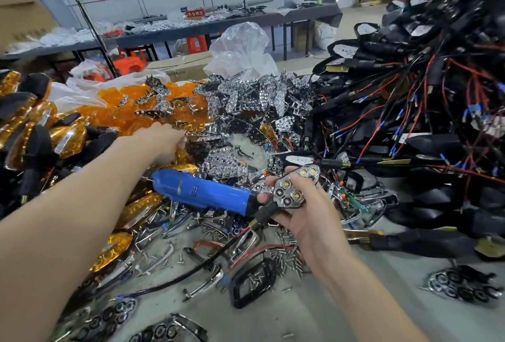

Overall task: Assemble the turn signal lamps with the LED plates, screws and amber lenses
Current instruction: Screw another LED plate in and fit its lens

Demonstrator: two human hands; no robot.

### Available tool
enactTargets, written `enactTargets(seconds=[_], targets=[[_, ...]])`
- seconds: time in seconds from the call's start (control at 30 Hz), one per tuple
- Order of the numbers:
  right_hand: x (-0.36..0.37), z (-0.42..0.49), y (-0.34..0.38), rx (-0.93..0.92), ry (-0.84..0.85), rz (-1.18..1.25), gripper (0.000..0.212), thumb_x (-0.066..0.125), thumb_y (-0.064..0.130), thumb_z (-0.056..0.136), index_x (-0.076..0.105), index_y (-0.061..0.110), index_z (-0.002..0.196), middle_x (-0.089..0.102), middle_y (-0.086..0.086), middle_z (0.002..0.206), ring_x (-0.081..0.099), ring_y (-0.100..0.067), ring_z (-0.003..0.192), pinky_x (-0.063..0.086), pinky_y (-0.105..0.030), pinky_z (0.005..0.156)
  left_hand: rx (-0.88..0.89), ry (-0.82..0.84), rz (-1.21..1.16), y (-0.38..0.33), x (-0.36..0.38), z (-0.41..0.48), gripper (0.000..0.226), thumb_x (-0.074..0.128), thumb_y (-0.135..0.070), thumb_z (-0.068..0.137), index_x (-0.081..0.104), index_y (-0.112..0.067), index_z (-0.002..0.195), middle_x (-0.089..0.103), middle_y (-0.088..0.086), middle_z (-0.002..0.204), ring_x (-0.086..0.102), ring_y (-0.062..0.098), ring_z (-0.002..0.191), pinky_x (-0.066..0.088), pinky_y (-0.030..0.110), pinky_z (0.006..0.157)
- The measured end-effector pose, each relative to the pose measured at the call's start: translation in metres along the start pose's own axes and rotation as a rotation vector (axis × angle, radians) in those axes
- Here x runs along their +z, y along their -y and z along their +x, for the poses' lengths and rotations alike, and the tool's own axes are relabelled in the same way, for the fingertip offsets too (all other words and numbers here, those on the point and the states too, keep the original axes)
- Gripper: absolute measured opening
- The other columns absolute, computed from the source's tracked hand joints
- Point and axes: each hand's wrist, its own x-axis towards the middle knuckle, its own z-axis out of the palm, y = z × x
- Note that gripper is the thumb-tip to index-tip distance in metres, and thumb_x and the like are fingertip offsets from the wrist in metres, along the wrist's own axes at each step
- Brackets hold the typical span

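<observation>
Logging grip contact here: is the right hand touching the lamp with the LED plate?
Touching. The head view shows the right hand gripping the lamp, fingers curled over its edge and thumb beside it.

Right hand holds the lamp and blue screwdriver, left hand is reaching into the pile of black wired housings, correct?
Not quite. In the head view the left hand reaches into the amber lenses instead. The right hand does hold the lamp and blue screwdriver.
</observation>
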Motion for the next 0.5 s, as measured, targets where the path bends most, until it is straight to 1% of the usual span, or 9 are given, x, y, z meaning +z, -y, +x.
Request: enactTargets(seconds=[0.07, 0.13, 0.17, 0.23, 0.27, 0.3, 0.4, 0.43, 0.5], targets=[[0.002, -0.001, 0.000, -0.005, 0.018, 0.013, 0.016, 0.067, 0.028, 0.087, 0.079, 0.032, 0.078, 0.071, -0.014, 0.123, 0.073, -0.028, 0.082, 0.062, -0.045, 0.081, -0.003, -0.072, -0.033, 0.008, -0.007, -0.007, 0.022, 0.062, -0.019, 0.095, 0.054, -0.025, 0.115, 0.056, 0.005, 0.121, 0.049, 0.025, 0.114, 0.049, 0.047, 0.096], [0.003, 0.000, 0.001, 0.000, 0.026, 0.043, 0.014, 0.067, 0.028, 0.077, 0.080, 0.032, 0.077, 0.063, -0.017, 0.135, 0.073, -0.028, 0.079, 0.061, -0.042, 0.079, -0.026, -0.220, -0.156, 0.013, -0.016, -0.016, 0.016, 0.059, -0.019, 0.097, 0.055, -0.022, 0.112, 0.061, 0.006, 0.113, 0.057, 0.024, 0.100, 0.055, 0.047, 0.088], [0.002, 0.001, 0.000, 0.005, 0.021, 0.066, 0.017, 0.067, 0.027, 0.075, 0.080, 0.031, 0.084, 0.059, -0.018, 0.141, 0.073, -0.029, 0.080, 0.061, -0.044, 0.082, -0.034, -0.308, -0.264, 0.013, -0.019, -0.022, 0.018, 0.058, -0.020, 0.098, 0.055, -0.019, 0.115, 0.063, 0.005, 0.111, 0.060, 0.023, 0.092, 0.056, 0.045, 0.081], [-0.001, 0.003, -0.003, 0.024, 0.020, 0.090, 0.044, 0.066, 0.023, 0.072, 0.074, 0.025, 0.115, 0.053, -0.019, 0.149, 0.073, -0.029, 0.083, 0.058, -0.051, 0.094, -0.036, -0.461, -0.592, 0.003, -0.021, -0.045, 0.030, 0.057, -0.023, 0.101, 0.052, -0.017, 0.129, 0.060, -0.004, 0.114, 0.060, 0.013, 0.083, 0.053, 0.031, 0.071], [-0.003, 0.004, -0.005, 0.038, 0.018, 0.091, 0.059, 0.066, 0.021, 0.071, 0.066, 0.020, 0.130, 0.053, -0.019, 0.149, 0.073, -0.029, 0.083, 0.057, -0.053, 0.097, -0.030, -0.498, -0.818, -0.006, -0.019, -0.060, 0.036, 0.055, -0.021, 0.102, 0.049, -0.017, 0.137, 0.059, -0.008, 0.117, 0.062, 0.010, 0.084, 0.053, 0.027, 0.074], [-0.005, 0.005, -0.007, 0.034, 0.029, 0.092, 0.063, 0.064, 0.017, 0.070, 0.061, 0.015, 0.133, 0.059, -0.018, 0.141, 0.073, -0.029, 0.082, 0.058, -0.052, 0.093, -0.020, -0.507, -1.112, -0.017, -0.015, -0.077, 0.040, 0.053, -0.018, 0.103, 0.047, -0.017, 0.142, 0.061, -0.010, 0.121, 0.066, 0.011, 0.090, 0.055, 0.029, 0.080], [-0.006, 0.007, -0.009, -0.019, 0.081, 0.056, 0.041, 0.059, 0.005, 0.070, 0.072, 0.020, 0.105, 0.075, -0.012, 0.102, 0.072, -0.027, 0.080, 0.061, -0.041, 0.076, 0.046, -0.293, -2.043, -0.056, 0.003, -0.129, 0.034, 0.043, -0.007, 0.104, 0.055, -0.015, 0.135, 0.074, -0.001, 0.096, 0.073, 0.017, 0.084, 0.061, 0.031, 0.075], [-0.006, 0.006, -0.010, -0.027, 0.083, 0.022, 0.040, 0.059, 0.002, 0.069, 0.075, 0.023, 0.100, 0.075, -0.010, 0.099, 0.073, -0.026, 0.082, 0.061, -0.040, 0.076, 0.065, -0.217, -2.227, -0.067, 0.011, -0.142, 0.032, 0.041, -0.007, 0.104, 0.058, -0.012, 0.130, 0.072, 0.002, 0.086, 0.071, 0.017, 0.077, 0.060, 0.030, 0.069], [-0.006, 0.007, -0.012, -0.048, 0.091, -0.046, 0.048, 0.060, 0.001, 0.071, 0.071, 0.025, 0.111, 0.074, -0.009, 0.100, 0.073, -0.024, 0.090, 0.060, -0.039, 0.080, 0.060, -0.095, -2.454, -0.084, 0.024, -0.159, 0.027, 0.041, -0.011, 0.102, 0.060, -0.010, 0.122, 0.063, 0.003, 0.074, 0.063, 0.016, 0.065, 0.058, 0.028, 0.061]])
